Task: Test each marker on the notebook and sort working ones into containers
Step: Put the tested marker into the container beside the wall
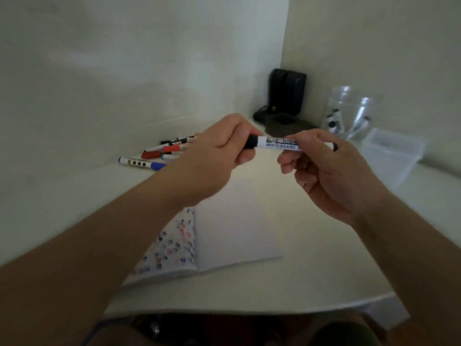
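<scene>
I am holding a black whiteboard marker (279, 143) level above the open notebook (237, 228), my left hand (219, 156) curling around its cap and my right hand (321, 166) pinching the barrel, so I judge this one is waiting to be tested. Several markers (159, 154) are lying unsorted by the wall to my left, so I am seemingly partway through. Two clear cups (349, 113) on my right are already holding a few markers, while the clear box (391, 156) beside them is too blurred to read.

Loose markers (159, 153) left, containers (349, 113) right, notebook (234, 228) between.
</scene>
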Motion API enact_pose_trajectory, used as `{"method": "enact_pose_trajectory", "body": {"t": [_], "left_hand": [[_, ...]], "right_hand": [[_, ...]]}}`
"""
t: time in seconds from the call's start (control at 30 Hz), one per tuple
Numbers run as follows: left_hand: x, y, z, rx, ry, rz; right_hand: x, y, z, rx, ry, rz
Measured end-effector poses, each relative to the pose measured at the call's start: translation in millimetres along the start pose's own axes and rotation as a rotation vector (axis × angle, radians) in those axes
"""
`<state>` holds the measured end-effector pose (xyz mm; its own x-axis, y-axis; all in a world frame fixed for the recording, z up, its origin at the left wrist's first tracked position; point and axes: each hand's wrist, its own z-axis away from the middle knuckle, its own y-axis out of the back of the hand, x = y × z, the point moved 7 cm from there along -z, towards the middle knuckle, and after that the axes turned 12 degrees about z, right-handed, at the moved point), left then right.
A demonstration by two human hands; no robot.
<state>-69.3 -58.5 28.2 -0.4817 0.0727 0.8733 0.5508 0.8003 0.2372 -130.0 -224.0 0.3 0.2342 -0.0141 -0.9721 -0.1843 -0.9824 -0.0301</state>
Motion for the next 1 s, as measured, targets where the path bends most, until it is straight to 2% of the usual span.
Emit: {"method": "enact_pose_trajectory", "body": {"t": [0.13, 0.23, 0.37, 0.47, 0.57, 0.67, 0.77, 0.87, 1.0], "left_hand": [[32, -95, 15, -0.188, 0.012, -0.107], [37, -196, 45, -0.409, 0.059, -0.088], [13, -335, 103, -0.774, 0.153, -0.114], [-55, -416, 152, -0.965, 0.407, -0.077], [-137, -471, 199, -1.030, 0.722, -0.118], [-185, -516, 235, -1.104, 0.930, -0.188], [-207, -547, 259, -1.186, 0.963, -0.265], [-208, -560, 265, -1.302, 0.868, -0.412], [-195, -548, 227, -1.193, 0.830, -0.333]], "right_hand": [[-13, 74, 92, 0.200, 0.028, 0.036], [-2, 142, 183, 0.399, -0.032, 0.095], [56, 220, 317, 0.601, -0.290, 0.063], [144, 263, 412, 0.811, -0.590, -0.051], [236, 268, 484, 0.986, -0.835, -0.226], [298, 261, 528, 1.142, -0.970, -0.325], [337, 255, 559, 1.203, -1.067, -0.381], [365, 257, 583, 1.284, -1.131, -0.517], [379, 264, 588, 1.243, -1.240, -0.497]]}}
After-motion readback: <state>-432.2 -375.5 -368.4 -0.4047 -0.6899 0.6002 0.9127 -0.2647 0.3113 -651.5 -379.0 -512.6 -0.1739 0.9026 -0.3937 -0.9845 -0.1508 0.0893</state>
